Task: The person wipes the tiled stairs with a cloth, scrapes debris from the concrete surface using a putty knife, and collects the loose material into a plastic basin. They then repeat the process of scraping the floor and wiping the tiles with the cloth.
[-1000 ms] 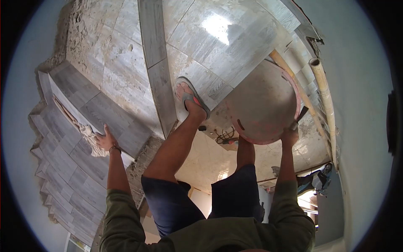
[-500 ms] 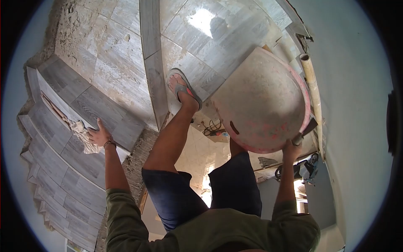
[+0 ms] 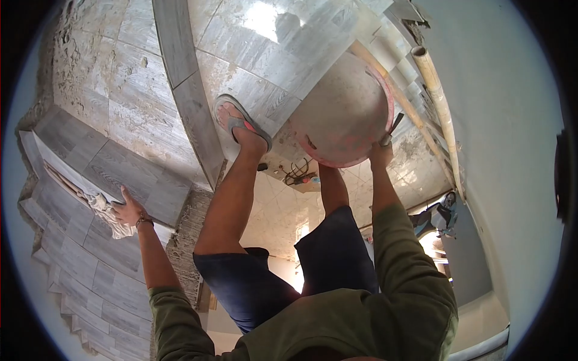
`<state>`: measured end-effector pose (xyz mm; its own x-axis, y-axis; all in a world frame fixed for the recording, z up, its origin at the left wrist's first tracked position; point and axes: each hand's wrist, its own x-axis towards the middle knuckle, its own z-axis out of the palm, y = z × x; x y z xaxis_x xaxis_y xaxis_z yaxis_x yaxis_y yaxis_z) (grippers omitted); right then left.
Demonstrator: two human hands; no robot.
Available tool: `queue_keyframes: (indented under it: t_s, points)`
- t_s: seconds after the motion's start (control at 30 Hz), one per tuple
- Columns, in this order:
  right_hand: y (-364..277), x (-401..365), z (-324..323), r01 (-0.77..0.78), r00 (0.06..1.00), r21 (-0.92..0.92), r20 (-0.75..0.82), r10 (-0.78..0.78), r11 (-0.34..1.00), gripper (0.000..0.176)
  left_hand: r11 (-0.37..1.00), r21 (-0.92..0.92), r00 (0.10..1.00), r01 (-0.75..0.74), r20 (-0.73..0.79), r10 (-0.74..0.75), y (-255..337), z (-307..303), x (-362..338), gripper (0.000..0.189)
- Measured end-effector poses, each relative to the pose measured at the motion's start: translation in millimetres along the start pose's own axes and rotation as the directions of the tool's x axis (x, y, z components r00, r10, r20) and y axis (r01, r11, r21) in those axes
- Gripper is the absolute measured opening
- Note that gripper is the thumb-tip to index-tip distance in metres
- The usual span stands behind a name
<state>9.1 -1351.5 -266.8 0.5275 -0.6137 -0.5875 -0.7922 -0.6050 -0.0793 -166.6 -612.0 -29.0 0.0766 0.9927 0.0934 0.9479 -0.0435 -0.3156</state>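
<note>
My left hand (image 3: 128, 212) lies with fingers spread on the edge of a grey tiled step, over a crumpled pale cloth (image 3: 108, 218). My right hand (image 3: 380, 154) is closed at the rim of a large round basin (image 3: 349, 111), whose pink edge is coated with dried grey mortar. From the same hand sticks out a scraper-like tool (image 3: 395, 125) with a dark flat blade. Whether my fingers also grip the rim is hidden. The basin stands out past my right knee, its inside turned away from view.
Tiled stairs (image 3: 84, 265) climb at the left. My sandaled foot (image 3: 241, 123) rests on a dusty wood-look tile landing. Bamboo poles (image 3: 439, 99) lean by the right wall. Below lie a coiled cable (image 3: 296, 174) and a parked motorbike (image 3: 438, 216).
The basin has moved down and away from me, looking smaller, with my right hand and the tool at its rim. My left hand stays on the step as the view shifts.
</note>
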Motion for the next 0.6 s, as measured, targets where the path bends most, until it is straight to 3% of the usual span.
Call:
queue_keyframes:
  t_s: [0.03,0.13,0.17,0.2,0.23,0.33,0.4,0.47,0.53,0.57,0.6]
  points:
    - [12.1,13.7,3.9,-0.068,0.997,0.005,0.041,0.068,0.998,0.057,1.000,-0.023,1.000,0.008,0.001,-0.008,2.0,-2.1,-2.6,0.105]
    - [5.0,10.3,-25.9,0.150,0.986,0.089,0.056,-0.156,0.985,0.056,0.997,-0.078,0.999,0.011,-0.030,-0.013,-1.8,0.4,0.3,0.099]
    - [-2.1,3.4,-40.2,0.199,0.980,-0.048,0.027,-0.197,0.979,0.058,0.995,-0.097,0.999,0.011,-0.044,-0.015,-4.3,4.2,2.3,0.097]
    - [-10.0,-2.9,-49.9,0.143,0.986,-0.199,-0.052,-0.156,0.970,0.055,0.996,-0.094,1.000,-0.004,-0.026,0.001,-6.3,1.2,2.0,0.094]
    - [22.2,9.9,-45.2,0.284,0.935,-0.192,-0.161,-0.316,0.939,0.052,0.995,-0.098,1.000,-0.008,-0.019,0.006,-5.9,-4.5,-0.4,0.092]
    - [-22.0,-26.0,-80.3,0.260,0.945,-0.294,-0.118,-0.305,0.920,0.053,0.988,-0.120,0.993,0.093,-0.061,-0.100,0.9,-29.8,7.1,0.091]
    - [-46.3,-40.7,-84.5,0.483,0.865,-0.232,-0.028,-0.502,0.845,0.052,0.977,-0.085,0.970,0.195,-0.133,-0.205,-2.3,-45.0,23.0,0.095]
    - [-103.7,-65.3,-72.2,0.527,0.850,-0.078,0.012,-0.527,0.847,0.047,0.951,0.030,0.945,0.309,-0.123,-0.303,-20.0,-37.8,46.4,0.102]
    - [-169.6,-86.3,-53.4,0.788,0.616,-0.048,0.053,-0.786,0.614,0.043,0.928,-0.220,0.954,0.300,0.101,-0.284,-44.8,-21.7,74.0,0.100]
    - [-202.3,-97.3,-46.8,0.879,0.477,-0.041,0.060,-0.877,0.475,0.041,0.923,-0.181,0.940,0.340,0.101,-0.326,-47.8,-16.6,80.2,0.098]
    - [-242.8,-121.1,-45.8,0.861,0.501,0.035,0.123,-0.857,0.508,0.040,0.916,-0.142,0.926,0.376,0.101,-0.365,-30.3,-29.6,77.9,0.095]
